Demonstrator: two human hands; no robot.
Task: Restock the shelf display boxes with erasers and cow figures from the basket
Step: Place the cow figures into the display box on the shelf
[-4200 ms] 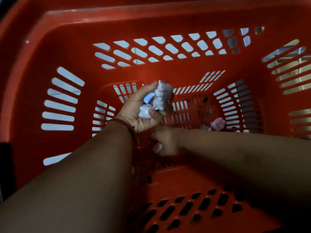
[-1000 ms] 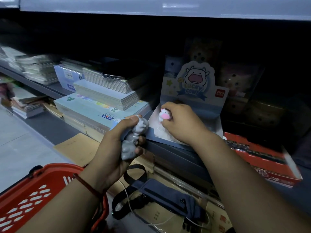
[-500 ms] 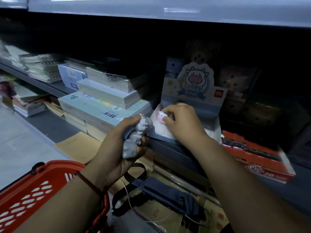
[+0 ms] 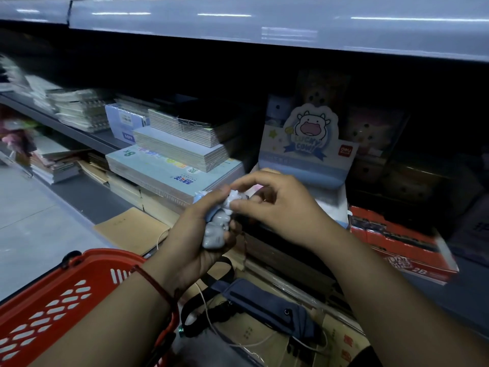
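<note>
Cows (image 4: 217,226) look light, smooth, slippery: your left hand (image 4: 195,242) clenches the bunch, right hand (image 4: 275,205) pinches the top one's head; grip bodies instead.

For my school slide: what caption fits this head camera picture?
Right hand picks a cow figure from the left hand beside the display box.

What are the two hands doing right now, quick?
Left hand: closed around a bunch of grey cow figures.
Right hand: thumb and fingers pinching the top cow figure in that bunch.
</note>
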